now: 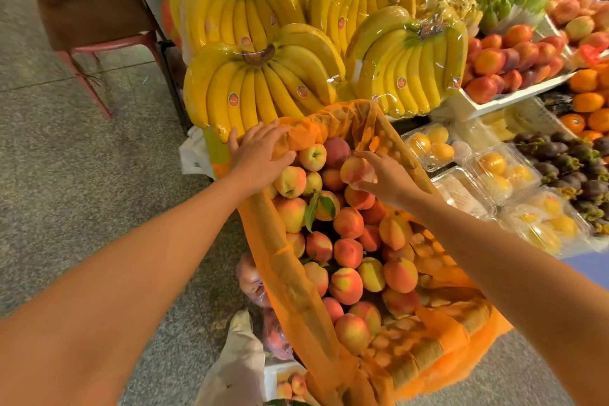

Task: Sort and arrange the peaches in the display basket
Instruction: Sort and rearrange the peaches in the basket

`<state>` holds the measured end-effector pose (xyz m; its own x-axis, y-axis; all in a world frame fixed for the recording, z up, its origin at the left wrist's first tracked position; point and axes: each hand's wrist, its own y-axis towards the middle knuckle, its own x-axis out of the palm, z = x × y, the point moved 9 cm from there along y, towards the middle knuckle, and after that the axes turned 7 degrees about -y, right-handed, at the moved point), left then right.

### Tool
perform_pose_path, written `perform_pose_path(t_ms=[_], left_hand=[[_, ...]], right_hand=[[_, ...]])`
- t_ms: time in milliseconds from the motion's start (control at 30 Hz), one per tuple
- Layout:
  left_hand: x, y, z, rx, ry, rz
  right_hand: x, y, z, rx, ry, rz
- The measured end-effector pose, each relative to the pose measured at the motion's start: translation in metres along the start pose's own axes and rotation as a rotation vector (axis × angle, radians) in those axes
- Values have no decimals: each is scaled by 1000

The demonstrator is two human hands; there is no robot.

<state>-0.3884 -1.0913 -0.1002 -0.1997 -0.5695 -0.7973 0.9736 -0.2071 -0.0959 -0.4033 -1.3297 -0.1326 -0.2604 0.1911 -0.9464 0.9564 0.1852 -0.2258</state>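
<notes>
A long display basket lined with sheer orange netting holds several red-and-yellow peaches. One peach near the far end carries green leaves. My left hand rests flat with fingers spread on the netting at the basket's far left corner, over the peaches there. My right hand grips a single peach just above the pile at the far end.
Wrapped banana bunches stand right behind the basket. Clear boxes of yellow fruit and dark mangosteens lie to the right. A red-legged chair is at the left. More bagged peaches sit below the basket's left side.
</notes>
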Motion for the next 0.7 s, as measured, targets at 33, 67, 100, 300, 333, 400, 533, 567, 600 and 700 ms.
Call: perform_pose_path(t_ms=[33, 67, 100, 300, 333, 400, 533, 567, 600, 700], left_hand=[[2, 0, -3, -11, -5, -11], [3, 1, -6, -15, -8, -13], [4, 1, -7, -13, -9, -12], [5, 2, -7, -6, 19, 6], [6, 2, -7, 0, 26, 7], [6, 1, -6, 14, 25, 11], [6, -1, -4, 26, 41, 12], [7, -2, -2, 29, 55, 14], [6, -3, 0, 35, 69, 21], [5, -8, 12, 89, 110, 67]], right_hand=[[0, 1, 0, 10, -18, 0], [0, 2, 0, 13, -38, -1], [0, 3, -2, 10, -58, 1], [-7, -7, -11, -11, -78, 129], [-6, -8, -15, -28, -80, 145], [-4, -8, -27, -78, -113, 151], [1, -8, -34, -103, -116, 99], [1, -10, -32, -102, -85, 82], [2, -12, -30, -100, -51, 55], [0, -23, -23, -113, 34, 10]])
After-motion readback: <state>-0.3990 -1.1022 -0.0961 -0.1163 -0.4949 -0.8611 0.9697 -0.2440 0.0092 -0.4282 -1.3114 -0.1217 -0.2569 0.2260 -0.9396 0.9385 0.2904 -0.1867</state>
